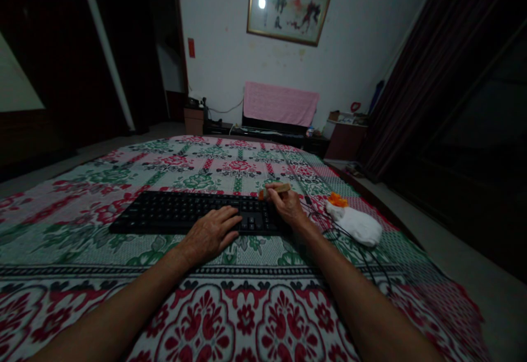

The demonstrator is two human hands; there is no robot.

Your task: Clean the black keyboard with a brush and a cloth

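Note:
A black keyboard (181,212) lies across a bed covered with a red, green and white flowered spread (255,301). My left hand (212,233) rests flat on the keyboard's front edge, fingers stretched out over the keys near its right half. At the keyboard's right end my right hand (288,203) is closed around a small wooden-handled brush (276,188), its orange tip pointing left just above the keys. A black cable (349,238) runs from the keyboard's right end across the spread.
A white cloth bundle (357,224) with an orange piece (337,199) on top lies right of my right hand. Beyond the bed stand a low cabinet under a pink cloth (280,103) and a framed picture (288,9). The bed's right edge drops to the floor.

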